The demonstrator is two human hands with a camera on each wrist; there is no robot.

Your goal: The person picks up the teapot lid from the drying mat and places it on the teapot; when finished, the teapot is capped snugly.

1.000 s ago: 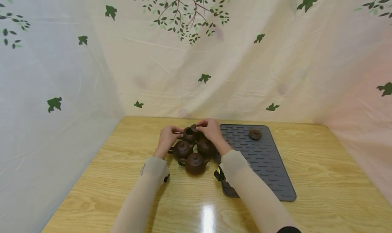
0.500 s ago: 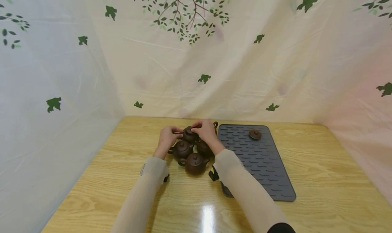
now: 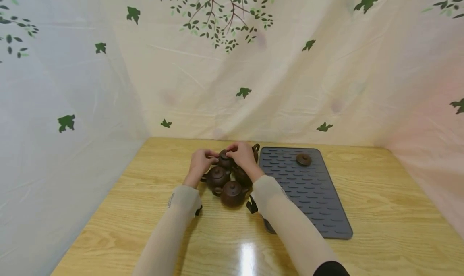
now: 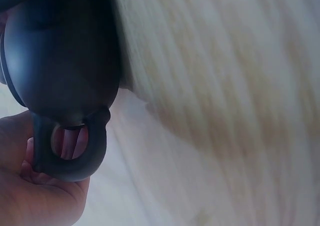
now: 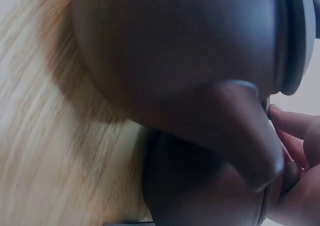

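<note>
Several dark brown teapots stand close together on the wooden table. My left hand (image 3: 201, 165) pinches the left side of the far teapot (image 3: 225, 162); its grip there is partly hidden. My right hand (image 3: 242, 158) holds that teapot's lid (image 3: 224, 154) over its mouth, with fingertips around the knob (image 5: 291, 177). Nearer stand the left teapot (image 3: 216, 177) and the front teapot (image 3: 233, 194), both lidded. A right teapot (image 3: 241, 177) is partly covered by my right wrist. Behind my right hand, the handle (image 3: 256, 148) of another teapot shows.
A grey ridged mat (image 3: 301, 191) lies to the right, partly under my right forearm. One loose brown lid (image 3: 303, 159) rests near its far edge. Behind the wooden table (image 3: 127, 211) hangs a pale cloth (image 3: 203, 86) with printed leaves.
My right hand has moved left with the lid, from the right side of the far teapot's mouth to over it. The handle behind this hand has come into view. My left hand stays put.
</note>
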